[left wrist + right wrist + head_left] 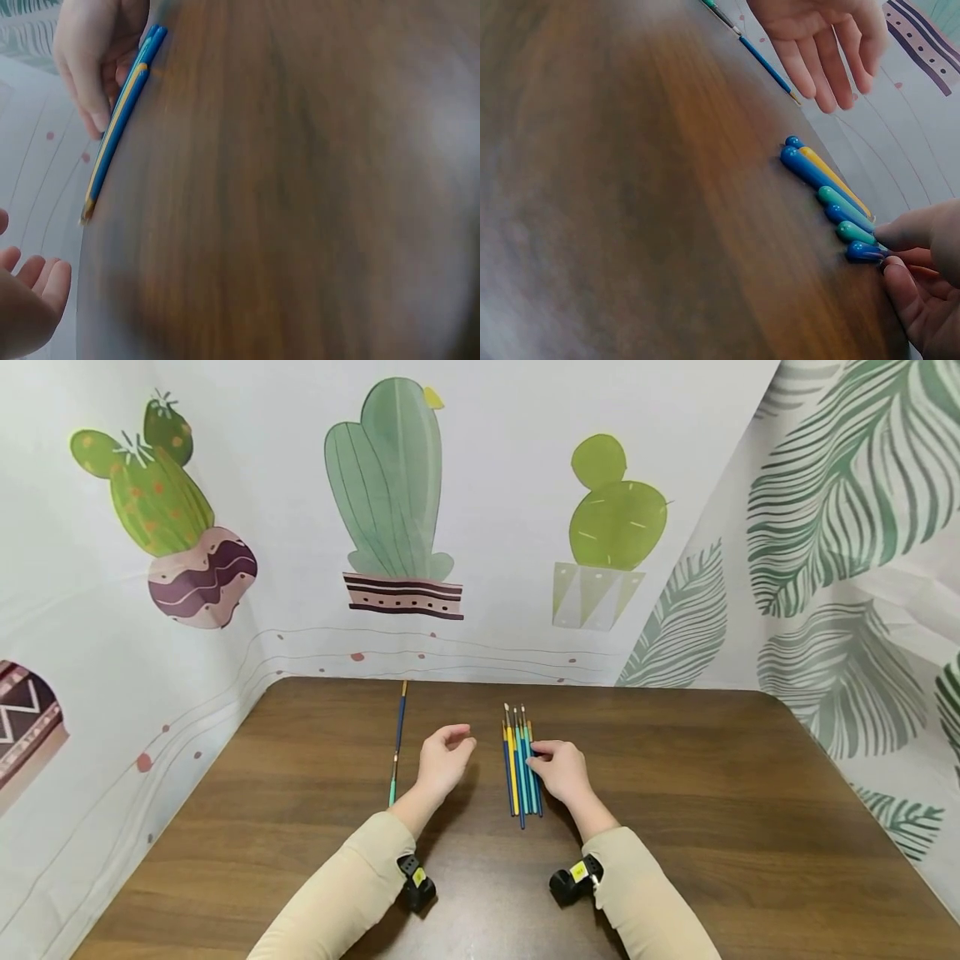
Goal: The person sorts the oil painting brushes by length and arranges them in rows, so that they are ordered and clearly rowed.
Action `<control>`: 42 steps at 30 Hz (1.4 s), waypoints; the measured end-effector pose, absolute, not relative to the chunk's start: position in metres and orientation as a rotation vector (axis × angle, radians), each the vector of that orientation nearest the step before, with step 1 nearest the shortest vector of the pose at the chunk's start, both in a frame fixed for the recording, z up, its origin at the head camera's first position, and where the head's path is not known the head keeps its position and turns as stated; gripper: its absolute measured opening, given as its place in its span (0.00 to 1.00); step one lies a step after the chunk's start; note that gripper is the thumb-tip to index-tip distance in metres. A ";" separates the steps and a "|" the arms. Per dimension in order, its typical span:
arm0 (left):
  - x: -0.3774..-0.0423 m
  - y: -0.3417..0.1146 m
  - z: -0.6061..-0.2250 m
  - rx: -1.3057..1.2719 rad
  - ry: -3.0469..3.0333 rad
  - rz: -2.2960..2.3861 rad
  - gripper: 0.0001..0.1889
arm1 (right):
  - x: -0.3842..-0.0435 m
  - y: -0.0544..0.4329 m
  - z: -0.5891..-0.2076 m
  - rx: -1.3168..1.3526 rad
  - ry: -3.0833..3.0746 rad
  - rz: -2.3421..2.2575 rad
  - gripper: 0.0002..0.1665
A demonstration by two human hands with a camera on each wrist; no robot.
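Several paintbrushes (513,768) with blue, yellow and teal handles lie side by side on the table, bristles pointing away from me. At the right edge of this row, my right hand (561,770) pinches the outermost blue-handled paintbrush (864,252) between thumb and fingers. My left hand (444,763) hovers left of the row, fingers loosely bent and holding nothing; the right wrist view shows its fingers apart from the brushes. Farther left, a blue paintbrush (401,718) and a green-handled paintbrush (392,792) lie roughly end to end, the green one partly hidden by my left arm.
The brown wooden table (697,793) extends on both sides of the brushes. Behind it hangs a white cloth (510,527) printed with cacti, and a leaf-patterned cloth (832,568) hangs at the right. Each wrist wears a small black camera (417,883).
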State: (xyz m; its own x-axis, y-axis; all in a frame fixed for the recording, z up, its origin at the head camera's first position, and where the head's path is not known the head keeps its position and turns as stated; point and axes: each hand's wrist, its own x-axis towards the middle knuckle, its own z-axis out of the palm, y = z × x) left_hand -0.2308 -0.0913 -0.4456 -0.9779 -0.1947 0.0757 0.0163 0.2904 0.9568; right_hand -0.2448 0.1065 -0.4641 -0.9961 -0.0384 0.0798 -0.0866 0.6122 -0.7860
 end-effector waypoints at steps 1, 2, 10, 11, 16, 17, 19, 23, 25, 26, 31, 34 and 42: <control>-0.232 -0.089 -0.446 0.163 -2.376 -1.765 0.16 | -0.245 0.107 -0.464 0.106 -2.770 1.356 0.18; -0.233 -0.086 -0.447 0.161 -2.375 -1.766 0.16 | -0.245 0.107 -0.464 0.105 -2.768 1.354 0.18; -0.237 -0.068 -0.451 0.150 -2.419 -1.778 0.16 | -0.244 0.107 -0.463 0.104 -2.769 1.346 0.18; -0.237 -0.066 -0.451 0.154 -2.424 -1.777 0.16 | -0.245 0.107 -0.464 0.102 -2.768 1.345 0.18; -0.239 -0.058 -0.453 0.171 -2.434 -1.789 0.16 | -0.245 0.106 -0.463 0.104 -2.756 1.340 0.18; -0.239 -0.057 -0.453 0.169 -2.433 -1.796 0.16 | -0.246 0.106 -0.464 0.105 -2.754 1.342 0.18; -0.239 -0.054 -0.453 0.176 -2.429 -1.824 0.16 | -0.246 0.106 -0.463 0.102 -2.753 1.347 0.18; -0.241 -0.048 -0.452 0.210 -2.389 -1.958 0.18 | -0.246 0.106 -0.464 0.098 -2.760 1.358 0.19; -0.243 -0.047 -0.452 0.229 -2.346 -2.053 0.19 | -0.246 0.106 -0.464 0.097 -2.765 1.359 0.18; -0.244 -0.046 -0.451 0.241 -2.319 -2.102 0.19 | -0.246 0.106 -0.464 0.098 -2.767 1.357 0.18; -0.246 -0.044 -0.451 0.287 -2.242 -2.219 0.19 | -0.247 0.105 -0.464 0.099 -2.774 1.345 0.18; -0.247 -0.044 -0.453 0.279 -2.231 -2.219 0.19 | -0.247 0.105 -0.464 0.094 -2.774 1.349 0.18; -0.252 -0.041 -0.458 0.258 -2.171 -2.234 0.19 | -0.246 0.105 -0.463 0.100 -2.768 1.346 0.18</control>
